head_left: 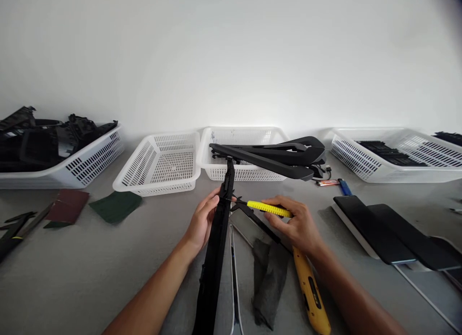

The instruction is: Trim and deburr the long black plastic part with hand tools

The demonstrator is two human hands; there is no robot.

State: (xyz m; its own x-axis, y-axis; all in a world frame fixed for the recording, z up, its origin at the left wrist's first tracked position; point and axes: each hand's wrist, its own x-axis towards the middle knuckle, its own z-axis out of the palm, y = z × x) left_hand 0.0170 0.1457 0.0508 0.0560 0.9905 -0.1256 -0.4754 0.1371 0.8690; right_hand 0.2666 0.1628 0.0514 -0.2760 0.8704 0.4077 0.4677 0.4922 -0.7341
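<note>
My left hand (205,218) is wrapped round a long black plastic trim strip (215,246), which runs from the near edge of the view up toward the middle basket. In my right hand (294,222) is a knife with a yellow handle (269,208), pointed left. Its thin blade reaches the strip beside my left fingers; whether it cuts in is too small to tell. Under the knife lies a black caliper-like tool (258,220). A yellow power-tool handle (311,291) rests below my right wrist, next to a dark grey cloth (269,282).
Along the wall stand white baskets, one (159,188) to the left, another (245,173) with long black trim pieces (274,157) across it. Black parts fill the far-left basket (104,149). Sandpaper sheets (116,206) lie left; phones (373,229) and a blue lighter (344,186) lie right.
</note>
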